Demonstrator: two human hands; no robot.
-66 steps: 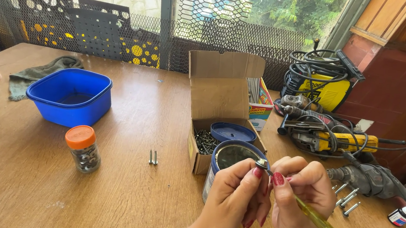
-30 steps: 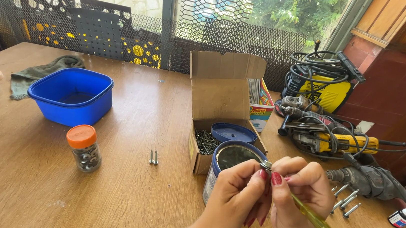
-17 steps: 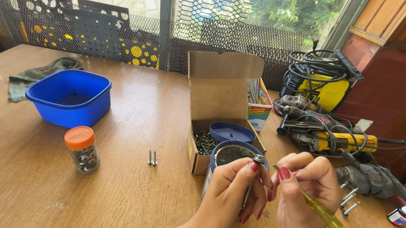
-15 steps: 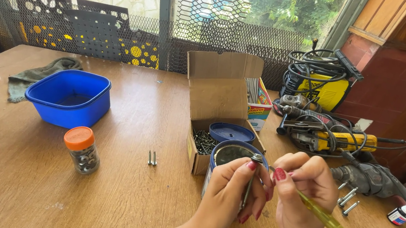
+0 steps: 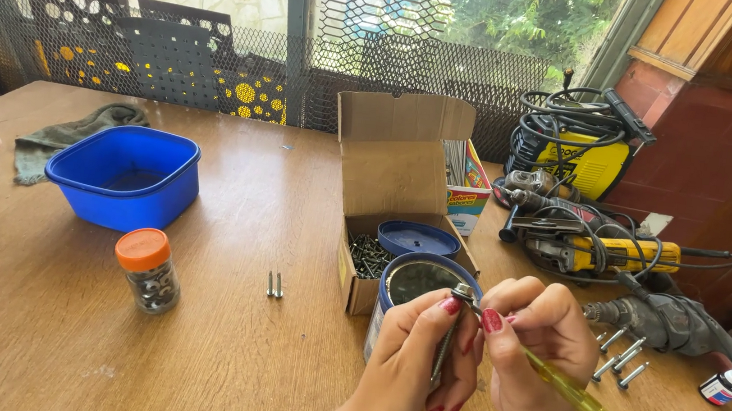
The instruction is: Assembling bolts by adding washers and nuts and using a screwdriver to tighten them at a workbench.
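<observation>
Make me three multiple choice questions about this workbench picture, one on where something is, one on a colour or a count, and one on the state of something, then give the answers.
1. Where do the two loose screws lie?
A. inside the blue tub
B. on the table between the jar and the cardboard box
C. on the green cloth

2. What colour is the lid of the small jar?
A. orange
B. white
C. black

3. How is the cardboard box of screws?
A. taped shut
B. crushed flat
C. open, flap standing up

Answers: 1 B, they rest on bare wood right of the jar. 2 A, the cap is orange. 3 C, the flap stands upright and dark screws show inside.
</observation>
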